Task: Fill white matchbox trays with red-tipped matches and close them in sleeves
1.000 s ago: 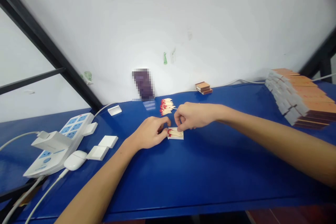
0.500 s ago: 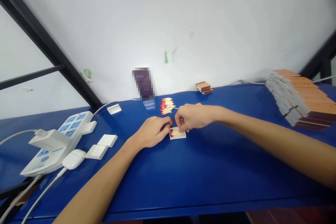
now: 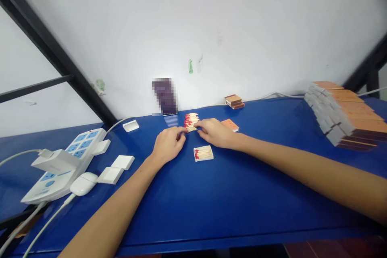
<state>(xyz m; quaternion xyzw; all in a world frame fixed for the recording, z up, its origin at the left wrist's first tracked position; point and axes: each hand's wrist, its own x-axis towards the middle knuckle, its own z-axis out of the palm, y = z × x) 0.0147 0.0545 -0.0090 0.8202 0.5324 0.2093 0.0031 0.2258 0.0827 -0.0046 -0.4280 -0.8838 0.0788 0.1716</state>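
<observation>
A pile of red-headed matches (image 3: 191,121) lies on the blue table toward the wall. At its head end, my left hand (image 3: 168,145) touches the pile with an outstretched index finger, its thumb apart. My right hand (image 3: 217,133) rests an index finger on the plain ends of the matches, its thumb lower and apart; I see nothing held in either hand. Below the hands sits a white matchbox tray (image 3: 203,159) with a layer of matches in it, heads to the left. An orange matchbox cover (image 3: 230,125) lies flat beyond my right wrist.
On the left are a white power strip (image 3: 90,141) with a charger, cables and several empty white trays (image 3: 110,175). A phone (image 3: 165,96) leans on the wall. Two matchboxes (image 3: 234,100) stand at the back; a large stack of matchboxes (image 3: 356,117) is at right.
Both hands have left the matchbox tray and moved up to the match pile, the left hand also shifting leftward. The tray now lies untouched, and the orange cover shows more fully.
</observation>
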